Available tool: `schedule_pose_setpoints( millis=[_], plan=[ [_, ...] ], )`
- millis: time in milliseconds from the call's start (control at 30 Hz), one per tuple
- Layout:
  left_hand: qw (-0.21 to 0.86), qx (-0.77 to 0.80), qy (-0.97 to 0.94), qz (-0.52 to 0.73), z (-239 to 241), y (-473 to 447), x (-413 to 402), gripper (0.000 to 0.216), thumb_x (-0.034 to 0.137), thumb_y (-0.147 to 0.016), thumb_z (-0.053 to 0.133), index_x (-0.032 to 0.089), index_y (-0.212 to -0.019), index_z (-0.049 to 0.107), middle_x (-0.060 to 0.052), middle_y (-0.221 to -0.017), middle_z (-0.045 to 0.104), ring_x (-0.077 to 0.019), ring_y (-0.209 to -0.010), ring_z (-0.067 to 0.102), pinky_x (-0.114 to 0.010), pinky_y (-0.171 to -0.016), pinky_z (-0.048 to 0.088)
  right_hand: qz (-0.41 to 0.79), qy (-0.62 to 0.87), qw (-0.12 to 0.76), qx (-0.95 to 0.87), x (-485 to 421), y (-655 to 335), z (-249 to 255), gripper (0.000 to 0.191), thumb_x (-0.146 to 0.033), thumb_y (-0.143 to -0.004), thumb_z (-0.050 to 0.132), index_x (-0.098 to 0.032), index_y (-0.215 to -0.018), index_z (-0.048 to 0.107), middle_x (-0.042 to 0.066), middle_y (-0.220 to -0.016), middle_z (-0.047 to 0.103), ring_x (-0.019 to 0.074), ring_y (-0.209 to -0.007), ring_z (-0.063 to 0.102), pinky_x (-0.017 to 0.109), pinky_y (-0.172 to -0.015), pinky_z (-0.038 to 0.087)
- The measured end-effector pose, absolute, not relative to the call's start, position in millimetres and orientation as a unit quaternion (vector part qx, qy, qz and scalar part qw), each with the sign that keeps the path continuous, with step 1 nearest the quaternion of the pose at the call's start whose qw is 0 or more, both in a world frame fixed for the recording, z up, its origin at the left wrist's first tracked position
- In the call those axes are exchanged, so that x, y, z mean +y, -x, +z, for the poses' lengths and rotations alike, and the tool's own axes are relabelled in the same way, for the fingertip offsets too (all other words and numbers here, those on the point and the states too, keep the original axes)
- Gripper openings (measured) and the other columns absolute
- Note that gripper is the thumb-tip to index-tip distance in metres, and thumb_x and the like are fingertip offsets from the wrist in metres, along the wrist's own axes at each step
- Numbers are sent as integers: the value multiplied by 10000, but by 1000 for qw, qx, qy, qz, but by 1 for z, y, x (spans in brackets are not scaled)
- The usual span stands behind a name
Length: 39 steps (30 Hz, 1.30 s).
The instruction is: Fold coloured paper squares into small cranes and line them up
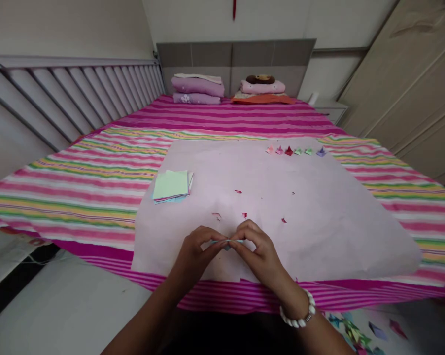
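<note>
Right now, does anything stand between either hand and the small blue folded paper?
Nothing visible does: the left hand and right hand both pinch the blue paper. Red scraps lie on the pale sheet beyond the hands, not between them and the paper.

There are two hands, a left hand (pixel 197 245) and a right hand (pixel 258 247), plus one folded paper (pixel 227 247), one bracelet (pixel 299 323), one paper stack (pixel 171 184) and one large sheet (pixel 336 231). Six figures (pixel 289 151), at least four red scraps (pixel 284 220) and two bedding piles (pixel 198 87) show. The lower-right pieces (pixel 355 335) overlap too much to count.
</note>
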<state>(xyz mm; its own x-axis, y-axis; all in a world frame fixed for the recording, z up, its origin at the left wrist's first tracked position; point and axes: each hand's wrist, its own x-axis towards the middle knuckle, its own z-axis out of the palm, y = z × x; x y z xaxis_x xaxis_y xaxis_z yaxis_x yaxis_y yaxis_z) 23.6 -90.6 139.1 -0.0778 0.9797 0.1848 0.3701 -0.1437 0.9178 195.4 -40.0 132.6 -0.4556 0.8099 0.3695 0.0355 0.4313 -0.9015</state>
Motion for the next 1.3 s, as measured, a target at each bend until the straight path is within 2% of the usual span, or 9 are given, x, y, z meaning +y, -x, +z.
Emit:
schedule_pose_setpoints(
  millis=[133, 233, 333, 433, 500, 733, 933, 1100, 1300],
  plan=[
    [360, 598, -499, 514, 136, -22, -91, 181, 316, -653, 802, 183, -619, 684, -20, -690, 687, -178, -703, 635, -290, -700, 491, 481, 319, 453, -680, -39, -195, 133, 175, -310, -776, 734, -209, -651, 664, 10, -698, 559, 164, -678, 543, 306, -647, 435],
    [415, 584, -459, 526, 137, -20, -90, 186, 314, -649, 800, 174, -606, 687, -15, -664, 691, -171, -693, 633, -284, -700, 495, 527, 331, 459, -634, -37, -196, 131, 225, -338, -712, 785, -205, -597, 646, 2, -659, 562, 154, -639, 526, 298, -618, 427],
    [474, 562, -419, 533, 137, -20, -88, 142, 306, -685, 767, 177, -736, 737, -31, -766, 732, -187, -780, 653, -308, -757, 507, 560, 336, 459, -603, -36, -196, 128, 190, -320, -725, 768, -204, -617, 663, -3, -661, 569, 145, -635, 514, 291, -615, 418],
    [529, 524, -405, 531, 133, -25, -88, 290, 260, -644, 796, 195, -919, 736, -36, -892, 745, -195, -865, 657, -324, -812, 504, 552, 360, 474, -584, -37, -195, 125, 180, -297, -726, 762, -202, -615, 656, -12, -651, 558, 136, -625, 489, 285, -609, 404],
    [552, 506, -409, 522, 130, -29, -89, 276, 263, -665, 785, 186, -925, 732, -41, -882, 740, -189, -870, 652, -324, -834, 495, 543, 369, 483, -579, -39, -194, 125, 187, -286, -730, 758, -199, -611, 643, -15, -648, 552, 134, -624, 485, 283, -614, 401],
    [536, 522, -413, 520, 128, -31, -88, 194, 311, -793, 665, 160, -888, 740, -36, -784, 699, -149, -758, 605, -279, -752, 487, 605, 332, 443, -572, -41, -191, 127, 179, -359, -759, 736, -200, -735, 658, 7, -724, 621, 151, -694, 535, 287, -662, 423],
    [573, 499, -396, 516, 134, -27, -89, 242, 299, -712, 743, 157, -893, 670, -13, -724, 696, -138, -671, 628, -283, -697, 504, 682, 324, 407, -514, -41, -190, 130, 248, -424, -753, 732, -188, -729, 661, -9, -658, 615, 134, -624, 526, 264, -607, 415],
    [594, 472, -392, 521, 133, -27, -90, 237, 276, -680, 778, 157, -778, 597, 4, -687, 677, -115, -628, 621, -255, -651, 494, 697, 326, 395, -501, -42, -190, 132, 248, -412, -714, 763, -187, -716, 660, -10, -655, 608, 130, -617, 518, 264, -602, 410],
    [593, 467, -403, 518, 135, -24, -90, 205, 262, -683, 779, 145, -759, 628, -7, -717, 690, -112, -647, 628, -250, -655, 497, 716, 304, 390, -493, -40, -190, 128, 214, -386, -728, 755, -189, -715, 673, -15, -632, 613, 121, -598, 520, 259, -606, 420]
  ],
)
